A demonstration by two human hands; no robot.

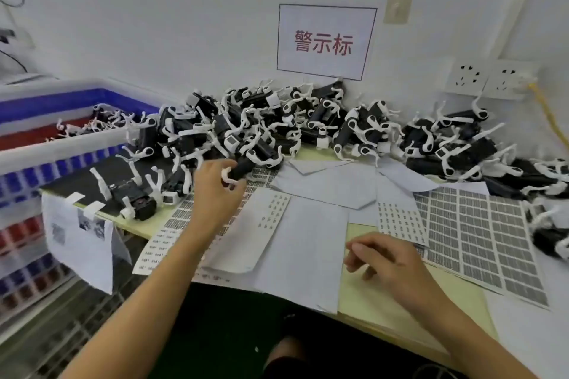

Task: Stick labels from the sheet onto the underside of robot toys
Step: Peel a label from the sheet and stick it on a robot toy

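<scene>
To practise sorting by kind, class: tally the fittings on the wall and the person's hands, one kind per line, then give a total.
White wall sockets: 2
Red-lettered wall sign: 1
Beige wall plate: 1
Hands, the left hand and the right hand: 2
Total: 6

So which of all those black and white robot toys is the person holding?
The black-bodied, white-legged robot toy at the front edge of the big pile of robot toys. The left hand grips it by one end; no other toy is being touched.
</scene>
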